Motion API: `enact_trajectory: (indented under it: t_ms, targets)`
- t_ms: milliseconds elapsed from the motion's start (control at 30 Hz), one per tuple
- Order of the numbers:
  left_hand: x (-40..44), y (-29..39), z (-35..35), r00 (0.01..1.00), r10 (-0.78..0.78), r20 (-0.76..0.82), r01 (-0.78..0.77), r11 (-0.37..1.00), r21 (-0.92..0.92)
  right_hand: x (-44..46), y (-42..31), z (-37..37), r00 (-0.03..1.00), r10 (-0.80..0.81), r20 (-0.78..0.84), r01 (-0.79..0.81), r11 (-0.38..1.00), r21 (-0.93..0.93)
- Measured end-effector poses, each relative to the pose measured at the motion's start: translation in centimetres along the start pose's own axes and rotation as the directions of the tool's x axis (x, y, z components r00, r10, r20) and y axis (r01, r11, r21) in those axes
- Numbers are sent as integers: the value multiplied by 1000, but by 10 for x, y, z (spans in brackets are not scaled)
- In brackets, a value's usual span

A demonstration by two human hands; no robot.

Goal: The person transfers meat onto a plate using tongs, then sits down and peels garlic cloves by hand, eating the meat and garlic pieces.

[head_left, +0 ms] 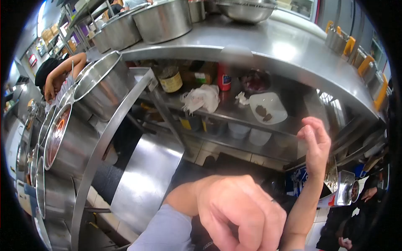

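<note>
My left hand point(240, 209) is close to the camera at the bottom middle, its fingers curled inward below a grey sleeve point(163, 230). The inside of that hand is hidden, so I cannot make out what it grips, if anything. Farther right, my right hand point(316, 140) is raised in the air with loosely bent fingers and nothing visible in it. Beyond it, on the shelf under the counter, lies a white dish point(268, 106) with dark pieces in it. A crumpled white plastic bag point(202, 99) and a red bottle point(224, 77) are on the same shelf.
Large steel pots point(100, 90) line the left side, where a person point(63, 77) bends over. A steel counter point(276, 42) curves across the back, carrying more pots point(162, 23). Metal containers with orange handles point(349, 44) stand at right. Another person's hand point(369, 193) shows at far right.
</note>
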State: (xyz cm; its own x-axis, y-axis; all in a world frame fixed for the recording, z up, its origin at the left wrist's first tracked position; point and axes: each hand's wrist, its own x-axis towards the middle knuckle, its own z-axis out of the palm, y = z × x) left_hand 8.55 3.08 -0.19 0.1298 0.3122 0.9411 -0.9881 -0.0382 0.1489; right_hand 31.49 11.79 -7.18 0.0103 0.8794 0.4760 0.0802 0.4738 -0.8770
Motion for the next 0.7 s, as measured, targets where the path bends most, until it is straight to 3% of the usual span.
enact_trajectory:
  t_ms: [33, 133, 267, 433, 567, 700]
  targets:
    - [-2, 5, 1, 1000, -4, -22, 4, 1000, -1, 1, 1, 0, 1000, -12, 1, 12, 1000, -8]
    - [-5, 26, -11, 970, -235, 61, 222, 960, 171, 2, 4, -1, 1000, 4, -10, -4, 1000, 10]
    - [2, 31, -7, 974, -223, 51, 203, 945, 257, 2, 4, -2, 1000, -6, -24, 5, 1000, -16]
    - [-2, 32, -11, 847, -528, 70, 500, 833, 237, -3, -16, 1, 998, -67, -4, 67, 997, -43]
    - [-9, 11, -11, 907, -399, 134, 357, 898, 259, -11, -40, 1, 987, -154, 45, 157, 983, -92]
    - [-9, 3, -10, 901, -395, 181, 335, 897, 290, -37, -86, 6, 965, -249, 87, 255, 965, -69]
